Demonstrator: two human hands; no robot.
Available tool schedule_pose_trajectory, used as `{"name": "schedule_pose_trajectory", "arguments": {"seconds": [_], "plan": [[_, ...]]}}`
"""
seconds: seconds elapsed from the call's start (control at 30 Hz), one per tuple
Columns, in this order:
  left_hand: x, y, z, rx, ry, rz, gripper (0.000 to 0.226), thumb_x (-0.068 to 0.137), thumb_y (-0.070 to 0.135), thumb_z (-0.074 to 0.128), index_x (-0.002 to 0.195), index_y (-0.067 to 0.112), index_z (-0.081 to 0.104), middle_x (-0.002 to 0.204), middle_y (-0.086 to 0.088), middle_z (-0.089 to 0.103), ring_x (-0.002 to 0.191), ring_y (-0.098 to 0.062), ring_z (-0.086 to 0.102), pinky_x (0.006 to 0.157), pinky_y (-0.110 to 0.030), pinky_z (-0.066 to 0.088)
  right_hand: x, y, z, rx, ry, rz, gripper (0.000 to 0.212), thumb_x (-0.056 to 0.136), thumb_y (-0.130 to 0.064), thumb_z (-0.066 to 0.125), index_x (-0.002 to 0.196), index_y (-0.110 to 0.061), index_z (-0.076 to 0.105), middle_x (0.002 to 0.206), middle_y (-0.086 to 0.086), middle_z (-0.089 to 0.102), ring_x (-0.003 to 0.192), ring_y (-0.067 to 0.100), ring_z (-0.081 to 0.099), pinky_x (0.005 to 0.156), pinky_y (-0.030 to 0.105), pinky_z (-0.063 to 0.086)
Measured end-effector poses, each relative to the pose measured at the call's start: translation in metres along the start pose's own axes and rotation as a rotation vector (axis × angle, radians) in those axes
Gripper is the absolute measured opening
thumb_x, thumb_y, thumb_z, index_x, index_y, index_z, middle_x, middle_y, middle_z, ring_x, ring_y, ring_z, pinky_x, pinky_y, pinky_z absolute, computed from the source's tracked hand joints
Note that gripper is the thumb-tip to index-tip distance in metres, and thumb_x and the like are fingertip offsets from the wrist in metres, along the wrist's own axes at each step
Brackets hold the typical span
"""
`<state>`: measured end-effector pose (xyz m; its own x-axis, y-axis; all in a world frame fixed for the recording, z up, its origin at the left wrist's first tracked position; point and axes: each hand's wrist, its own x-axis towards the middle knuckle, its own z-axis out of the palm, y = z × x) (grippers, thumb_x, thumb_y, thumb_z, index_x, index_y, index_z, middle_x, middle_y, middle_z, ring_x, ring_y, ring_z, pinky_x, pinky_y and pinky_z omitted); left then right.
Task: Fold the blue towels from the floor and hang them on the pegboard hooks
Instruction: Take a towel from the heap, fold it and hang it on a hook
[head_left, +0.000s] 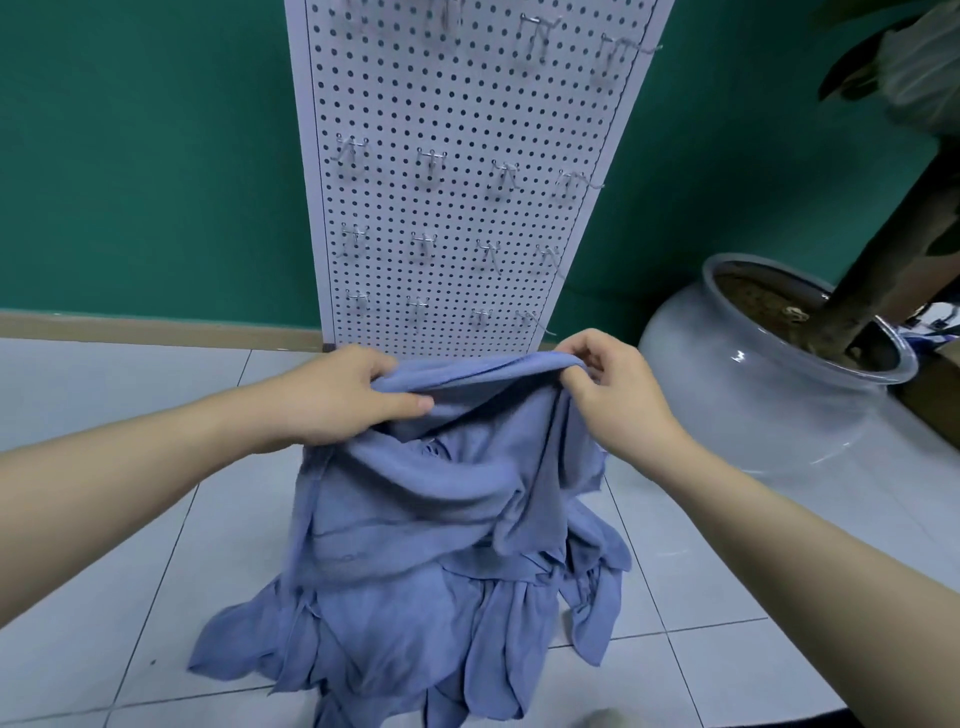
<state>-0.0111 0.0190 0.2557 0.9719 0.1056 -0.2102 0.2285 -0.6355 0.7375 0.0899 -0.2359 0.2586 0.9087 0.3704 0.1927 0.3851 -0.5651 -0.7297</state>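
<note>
Head view: left hand (332, 395) and right hand (615, 395) pinch towel's (441, 499) top edge.

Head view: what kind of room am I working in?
Likely an indoor staged corner, not a laundry: a white pegboard with bare hooks against a green wall, tiled floor, and a potted plant.

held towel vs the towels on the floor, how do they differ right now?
The held towel is lifted, hanging from its top edge; the floor pile lies crumpled on the tiles. The held towel is pinched by the left hand and right hand; nothing touches the pile. The held towel is partly spread out; the pile is bunched. Both are the same blue cloth, and neither is folded.
</note>
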Motion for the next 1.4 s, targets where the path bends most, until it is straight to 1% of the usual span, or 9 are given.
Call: {"name": "schedule_pose_trajectory", "arguments": {"seconds": [0.17, 0.4, 0.53, 0.63, 0.77, 1.03, 1.23, 1.3, 1.4], "plan": [[0.007, -0.011, 0.000, -0.183, 0.009, -0.023, 0.017, 0.101, 0.031, 0.062, 0.104, 0.020, 0.074, 0.097, 0.001, 0.080, 0.097, -0.022, 0.074, 0.095, -0.041, 0.056, 0.002, 0.000, -0.003, 0.026, -0.069, 0.031, 0.016, 0.102, -0.007, 0.048, 0.096, -0.013, 0.061, 0.099, 0.020, 0.069, 0.076, 0.018, 0.053, 0.067, 0.031, 0.042], [0.010, -0.014, -0.003, -0.158, 0.044, 0.016, 0.021, 0.098, 0.038, 0.064, 0.103, 0.019, 0.070, 0.104, -0.004, 0.076, 0.096, -0.022, 0.071, 0.092, -0.044, 0.055, 0.006, -0.007, -0.006, 0.116, -0.145, 0.020, 0.016, 0.103, -0.013, 0.050, 0.098, -0.014, 0.066, 0.105, 0.020, 0.067, 0.083, 0.014, 0.053, 0.077, 0.034, 0.042], [0.003, -0.003, -0.009, -0.123, -0.033, 0.090, 0.022, 0.093, 0.052, 0.067, 0.100, 0.033, 0.077, 0.089, 0.015, 0.077, 0.081, -0.003, 0.073, 0.060, -0.021, 0.055, 0.003, -0.009, -0.012, -0.028, -0.422, -0.054, 0.028, 0.082, -0.042, 0.085, 0.088, -0.019, 0.070, 0.078, -0.012, 0.062, 0.072, 0.002, 0.054, 0.067, 0.024, 0.044], [0.003, -0.004, -0.010, 0.041, -0.135, 0.066, 0.025, 0.078, 0.042, 0.087, 0.087, 0.022, 0.076, 0.077, 0.002, 0.076, 0.064, -0.008, 0.068, 0.047, -0.020, 0.049, 0.003, -0.001, -0.005, -0.218, -0.508, -0.086, 0.046, 0.082, -0.045, 0.084, 0.083, -0.005, 0.063, 0.070, 0.004, 0.051, 0.066, 0.012, 0.040, 0.062, 0.034, 0.033], [0.004, -0.012, -0.005, 0.266, -0.225, 0.047, 0.032, 0.080, 0.044, 0.084, 0.084, 0.016, 0.069, 0.077, 0.000, 0.074, 0.065, -0.017, 0.065, 0.062, -0.029, 0.050, 0.002, 0.004, -0.007, -0.154, -0.520, -0.041, 0.032, 0.095, -0.022, 0.068, 0.081, 0.003, 0.055, 0.070, 0.004, 0.045, 0.067, 0.015, 0.036, 0.064, 0.035, 0.030], [-0.007, -0.006, -0.002, -0.032, -0.392, 0.164, 0.044, 0.103, 0.017, 0.059, 0.140, 0.042, 0.055, 0.133, 0.030, 0.063, 0.123, 0.004, 0.060, 0.107, -0.027, 0.048, -0.007, 0.003, 0.004, 0.475, -0.576, 0.252, 0.029, 0.104, 0.001, 0.051, 0.129, -0.001, 0.065, 0.126, 0.019, 0.072, 0.123, 0.034, 0.066, 0.108, 0.045, 0.051], [-0.012, 0.011, -0.001, -0.263, -0.350, 0.218, 0.036, 0.100, 0.036, 0.058, 0.136, 0.037, 0.060, 0.130, 0.023, 0.068, 0.120, 0.002, 0.063, 0.096, -0.019, 0.052, -0.010, -0.017, 0.001, 0.094, -0.697, 0.172, 0.041, 0.074, -0.049, 0.090, 0.093, -0.015, 0.076, 0.089, -0.004, 0.076, 0.086, 0.011, 0.073, 0.076, 0.030, 0.054], [-0.012, 0.012, -0.002, -0.256, -0.345, 0.206, 0.036, 0.095, 0.048, 0.064, 0.126, 0.030, 0.068, 0.124, 0.015, 0.072, 0.117, -0.004, 0.067, 0.098, -0.027, 0.053, -0.011, -0.019, 0.006, -0.067, -0.704, 0.151, 0.068, 0.060, -0.060, 0.091, 0.097, -0.005, 0.073, 0.089, 0.003, 0.076, 0.085, 0.015, 0.069, 0.081, 0.039, 0.055], [-0.011, 0.007, -0.004, -0.213, -0.379, 0.177, 0.035, 0.081, 0.057, 0.079, 0.096, 0.026, 0.075, 0.100, 0.011, 0.075, 0.093, -0.009, 0.069, 0.087, -0.030, 0.048, -0.012, -0.018, 0.007, 0.012, -0.700, 0.159, 0.049, 0.074, -0.047, 0.085, 0.101, -0.007, 0.076, 0.105, 0.014, 0.078, 0.094, 0.021, 0.073, 0.097, 0.049, 0.056]]}}
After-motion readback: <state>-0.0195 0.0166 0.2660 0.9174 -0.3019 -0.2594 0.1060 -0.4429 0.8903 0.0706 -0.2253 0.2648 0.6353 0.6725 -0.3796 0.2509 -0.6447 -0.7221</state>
